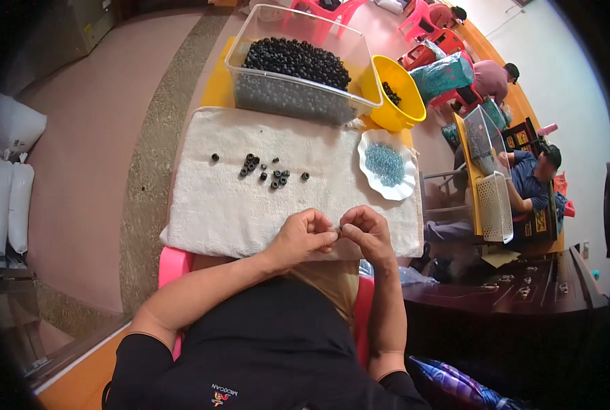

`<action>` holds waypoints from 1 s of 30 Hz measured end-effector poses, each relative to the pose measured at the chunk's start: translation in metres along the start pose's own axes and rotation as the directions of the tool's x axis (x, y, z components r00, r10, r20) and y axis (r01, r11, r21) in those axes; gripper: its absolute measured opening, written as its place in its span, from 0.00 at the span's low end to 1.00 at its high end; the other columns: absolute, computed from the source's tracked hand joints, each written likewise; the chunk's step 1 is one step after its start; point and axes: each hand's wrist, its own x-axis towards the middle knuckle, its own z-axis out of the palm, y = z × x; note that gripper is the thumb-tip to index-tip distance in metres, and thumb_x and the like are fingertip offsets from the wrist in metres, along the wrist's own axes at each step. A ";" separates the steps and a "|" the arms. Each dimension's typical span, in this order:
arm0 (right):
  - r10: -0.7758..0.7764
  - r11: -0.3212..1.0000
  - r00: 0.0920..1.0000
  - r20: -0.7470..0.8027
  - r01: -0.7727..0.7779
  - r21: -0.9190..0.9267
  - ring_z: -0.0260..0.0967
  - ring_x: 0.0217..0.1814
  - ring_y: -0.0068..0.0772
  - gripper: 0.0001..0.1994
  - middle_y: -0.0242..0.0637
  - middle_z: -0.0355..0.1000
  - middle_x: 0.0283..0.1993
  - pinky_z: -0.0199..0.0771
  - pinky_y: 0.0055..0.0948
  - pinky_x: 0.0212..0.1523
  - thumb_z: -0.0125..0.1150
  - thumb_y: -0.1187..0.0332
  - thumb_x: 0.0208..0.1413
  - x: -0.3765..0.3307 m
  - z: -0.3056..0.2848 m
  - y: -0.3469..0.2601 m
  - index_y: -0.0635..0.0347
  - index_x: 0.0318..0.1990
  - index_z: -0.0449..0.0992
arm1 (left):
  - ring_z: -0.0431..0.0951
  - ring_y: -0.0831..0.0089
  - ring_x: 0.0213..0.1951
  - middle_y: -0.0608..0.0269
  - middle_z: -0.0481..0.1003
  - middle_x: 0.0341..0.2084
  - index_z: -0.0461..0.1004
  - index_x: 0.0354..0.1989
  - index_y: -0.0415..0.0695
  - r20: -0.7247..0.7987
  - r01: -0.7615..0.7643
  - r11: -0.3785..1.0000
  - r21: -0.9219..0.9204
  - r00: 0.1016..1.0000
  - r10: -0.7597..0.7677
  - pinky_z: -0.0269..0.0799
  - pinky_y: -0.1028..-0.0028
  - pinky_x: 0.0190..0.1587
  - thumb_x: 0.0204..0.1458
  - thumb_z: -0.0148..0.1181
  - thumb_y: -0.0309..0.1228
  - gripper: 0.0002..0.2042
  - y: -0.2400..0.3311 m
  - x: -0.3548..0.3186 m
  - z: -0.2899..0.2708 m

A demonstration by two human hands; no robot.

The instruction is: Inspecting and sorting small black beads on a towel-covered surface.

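Note:
Over the near edge of a white towel (209, 205), my left hand (303, 232) and my right hand (369, 234) meet, fingertips pinched together. Between them shows a small dark piece (339, 229), too small and covered to tell its exact kind. Beyond my hands, several small black ring-shaped parts (283, 179) lie loosely grouped on the towel, with single ones off to the left and right. A white wavy-rimmed dish (405, 188) on the towel's right side holds many tiny clear bluish pieces (385, 165).
A clear plastic bin (291, 102) full of black parts stands at the table's far end. Beside it is a yellow bowl (409, 113) with some black parts. To the right, a person (530, 179) sits near a white basket (494, 205). White sacks (9, 205) stand at far left.

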 end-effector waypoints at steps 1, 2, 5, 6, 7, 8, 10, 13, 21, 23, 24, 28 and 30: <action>0.043 0.999 0.996 0.072 -0.043 -0.006 0.71 0.37 0.22 0.06 0.32 0.72 0.36 0.74 0.24 0.40 0.62 0.75 0.54 0.001 -0.004 -0.001 0.63 0.38 0.73 | 0.78 0.77 0.33 0.60 0.76 0.32 0.69 0.41 0.37 -0.002 0.008 1.000 -0.005 1.000 -0.008 0.77 0.76 0.38 0.55 0.61 0.23 0.08 0.000 0.000 0.000; 0.086 0.996 0.986 0.140 -0.085 -0.014 0.72 0.37 0.21 0.06 0.32 0.73 0.37 0.74 0.23 0.43 0.61 0.77 0.56 0.000 -0.009 -0.002 0.65 0.40 0.72 | 0.78 0.76 0.33 0.60 0.76 0.31 0.69 0.40 0.37 0.006 0.002 1.000 -0.010 1.000 -0.002 0.78 0.76 0.38 0.55 0.60 0.23 0.08 0.000 0.001 0.000; 0.109 0.994 0.972 0.208 -0.103 -0.039 0.72 0.38 0.22 0.07 0.32 0.73 0.37 0.74 0.22 0.42 0.62 0.77 0.56 0.000 -0.016 -0.001 0.65 0.40 0.71 | 0.78 0.76 0.33 0.59 0.76 0.31 0.68 0.39 0.37 0.009 0.010 0.999 -0.039 1.000 -0.010 0.79 0.76 0.36 0.55 0.60 0.23 0.08 0.001 0.001 0.003; 0.129 0.988 0.957 0.258 -0.148 0.055 0.73 0.39 0.24 0.07 0.33 0.72 0.37 0.76 0.24 0.43 0.61 0.78 0.56 0.001 -0.015 -0.005 0.66 0.41 0.71 | 0.78 0.76 0.32 0.59 0.76 0.31 0.68 0.39 0.37 0.000 0.010 1.000 -0.027 1.000 -0.010 0.79 0.76 0.36 0.55 0.60 0.23 0.07 0.002 0.000 0.003; 0.134 0.987 0.957 0.256 -0.153 0.056 0.73 0.39 0.24 0.07 0.33 0.72 0.37 0.76 0.24 0.43 0.61 0.78 0.56 0.001 -0.015 -0.004 0.66 0.41 0.71 | 0.79 0.76 0.32 0.59 0.76 0.31 0.69 0.39 0.38 -0.009 0.010 1.000 -0.015 1.000 -0.010 0.79 0.76 0.36 0.55 0.60 0.23 0.07 0.002 0.000 0.003; 0.117 0.987 0.956 0.270 -0.141 0.071 0.74 0.38 0.23 0.08 0.33 0.73 0.36 0.76 0.23 0.40 0.63 0.75 0.56 0.000 -0.015 -0.004 0.65 0.41 0.71 | 0.79 0.76 0.32 0.59 0.76 0.31 0.69 0.39 0.38 -0.009 0.014 1.000 -0.017 1.000 -0.014 0.79 0.76 0.36 0.55 0.60 0.23 0.07 0.002 0.000 0.003; 0.102 0.987 0.954 0.282 -0.131 0.087 0.75 0.38 0.23 0.08 0.32 0.74 0.35 0.76 0.21 0.37 0.64 0.73 0.56 0.000 -0.014 -0.007 0.64 0.40 0.72 | 0.78 0.76 0.33 0.59 0.76 0.31 0.69 0.39 0.37 0.005 -0.003 1.000 0.003 1.000 0.003 0.79 0.76 0.36 0.55 0.60 0.23 0.07 0.001 0.000 0.002; 0.118 0.977 0.943 0.311 -0.167 0.135 0.74 0.38 0.23 0.10 0.32 0.73 0.35 0.75 0.21 0.38 0.65 0.73 0.55 -0.001 -0.013 -0.013 0.64 0.41 0.71 | 0.78 0.77 0.33 0.60 0.76 0.31 0.69 0.38 0.37 0.002 0.014 0.999 0.036 1.000 -0.014 0.79 0.76 0.36 0.55 0.60 0.23 0.07 0.003 -0.001 0.003; 0.129 0.980 0.920 0.371 -0.175 0.094 0.71 0.39 0.20 0.09 0.32 0.73 0.36 0.71 0.20 0.42 0.64 0.76 0.55 0.001 -0.018 -0.016 0.64 0.39 0.70 | 0.78 0.76 0.33 0.61 0.75 0.31 0.69 0.38 0.36 0.055 0.008 0.999 0.039 0.998 -0.010 0.79 0.76 0.37 0.55 0.60 0.23 0.07 -0.004 0.002 -0.002; 0.129 0.979 0.915 0.382 -0.179 0.100 0.71 0.39 0.20 0.09 0.32 0.73 0.36 0.72 0.20 0.42 0.64 0.76 0.55 0.001 -0.018 -0.017 0.64 0.39 0.70 | 0.78 0.76 0.33 0.61 0.75 0.32 0.69 0.38 0.36 0.065 0.013 0.999 0.035 0.998 -0.015 0.79 0.76 0.37 0.55 0.61 0.23 0.07 -0.004 0.002 -0.002; 0.127 0.978 0.911 0.393 -0.182 0.105 0.71 0.39 0.20 0.09 0.31 0.73 0.36 0.72 0.20 0.42 0.64 0.76 0.55 0.001 -0.019 -0.018 0.64 0.39 0.70 | 0.78 0.76 0.33 0.61 0.75 0.32 0.69 0.38 0.36 0.076 0.014 0.998 0.064 0.997 -0.019 0.79 0.77 0.37 0.55 0.61 0.22 0.07 -0.002 0.002 -0.001; 0.145 0.977 0.907 0.394 -0.194 0.087 0.71 0.39 0.19 0.09 0.31 0.73 0.36 0.71 0.19 0.41 0.64 0.76 0.55 0.002 -0.017 -0.020 0.64 0.40 0.70 | 0.78 0.76 0.33 0.62 0.74 0.32 0.69 0.38 0.36 0.099 0.027 0.998 0.064 0.995 -0.033 0.78 0.78 0.37 0.54 0.61 0.22 0.08 -0.003 0.002 -0.002; 0.159 0.972 0.899 0.408 -0.216 0.098 0.71 0.39 0.19 0.09 0.31 0.73 0.36 0.71 0.19 0.40 0.64 0.76 0.55 0.002 -0.017 -0.020 0.64 0.40 0.70 | 0.78 0.76 0.33 0.62 0.74 0.31 0.69 0.38 0.36 0.095 0.039 0.996 0.079 0.994 -0.046 0.78 0.78 0.36 0.54 0.61 0.22 0.08 -0.001 0.001 -0.002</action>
